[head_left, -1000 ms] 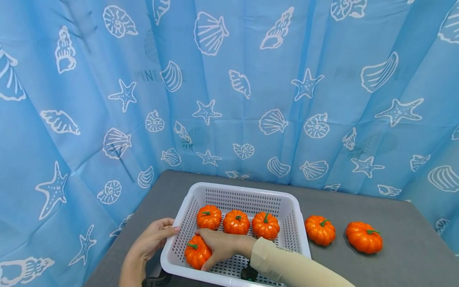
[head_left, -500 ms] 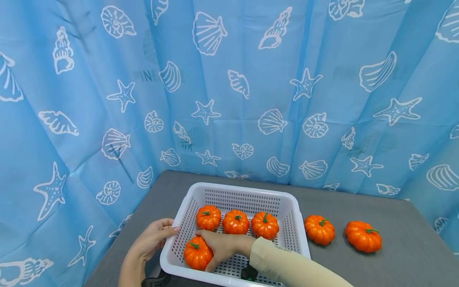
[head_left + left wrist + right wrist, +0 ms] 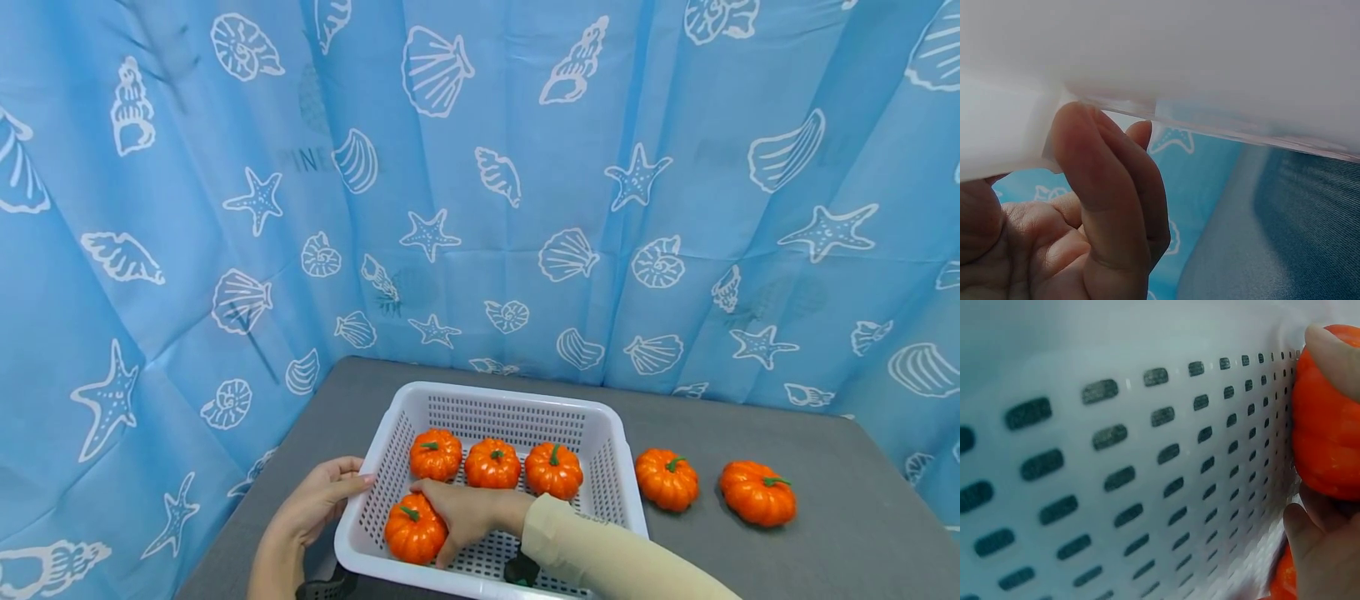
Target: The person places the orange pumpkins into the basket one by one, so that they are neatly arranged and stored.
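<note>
A white perforated plastic basket (image 3: 517, 395) stands on the grey table. My left hand (image 3: 318, 500) holds its left side, thumb on the rim; in the left wrist view the fingers (image 3: 1107, 194) curl up against the underside of the edge. Inside the basket's front left corner sits an orange toy pumpkin (image 3: 412, 537) with a green stem, upright. My right hand (image 3: 468, 512) reaches in from the right and grips this pumpkin from its right side. The right wrist view has the pumpkin (image 3: 1329, 431) between thumb and fingers, close to the slotted wall.
Three more pumpkins line the basket's back: left (image 3: 436, 454), middle (image 3: 492, 464) and right (image 3: 553, 470). Two others lie on the table (image 3: 825, 467) right of the basket, one nearer (image 3: 667, 480), one farther (image 3: 758, 493). A blue shell-print curtain (image 3: 480, 200) hangs behind.
The gripped pumpkin has shifted slightly within the front left corner, and my right thumb has slid a little to the right. My left hand stays on the basket.
</note>
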Motion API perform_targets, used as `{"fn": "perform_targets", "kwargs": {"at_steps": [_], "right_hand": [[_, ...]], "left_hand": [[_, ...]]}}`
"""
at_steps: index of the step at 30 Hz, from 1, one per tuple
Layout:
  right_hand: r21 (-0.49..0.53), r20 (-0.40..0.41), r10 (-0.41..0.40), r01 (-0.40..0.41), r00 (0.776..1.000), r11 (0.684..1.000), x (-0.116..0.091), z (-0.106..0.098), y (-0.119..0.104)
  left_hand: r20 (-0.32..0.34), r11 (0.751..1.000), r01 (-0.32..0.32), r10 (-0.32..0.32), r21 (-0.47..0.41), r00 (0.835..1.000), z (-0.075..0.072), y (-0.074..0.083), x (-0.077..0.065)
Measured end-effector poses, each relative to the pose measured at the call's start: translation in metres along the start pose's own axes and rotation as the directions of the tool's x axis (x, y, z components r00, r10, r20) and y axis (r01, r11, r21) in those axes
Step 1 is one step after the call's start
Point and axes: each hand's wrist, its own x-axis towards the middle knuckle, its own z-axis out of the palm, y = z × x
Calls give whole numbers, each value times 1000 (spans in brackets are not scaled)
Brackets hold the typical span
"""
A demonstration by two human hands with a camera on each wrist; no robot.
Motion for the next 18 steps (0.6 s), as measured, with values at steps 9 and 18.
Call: {"fn": "perform_targets", "kwargs": {"at_steps": [9, 18], "right_hand": [[-96, 1, -11, 11, 1000, 995, -4, -5, -3], [-164, -81, -62, 48, 995, 985, -36, -28, -24]], "left_hand": [[15, 1000, 1, -1, -12, 1000, -2, -2, 2], [11, 1000, 5, -4, -8, 1000, -1, 0, 1]]}}
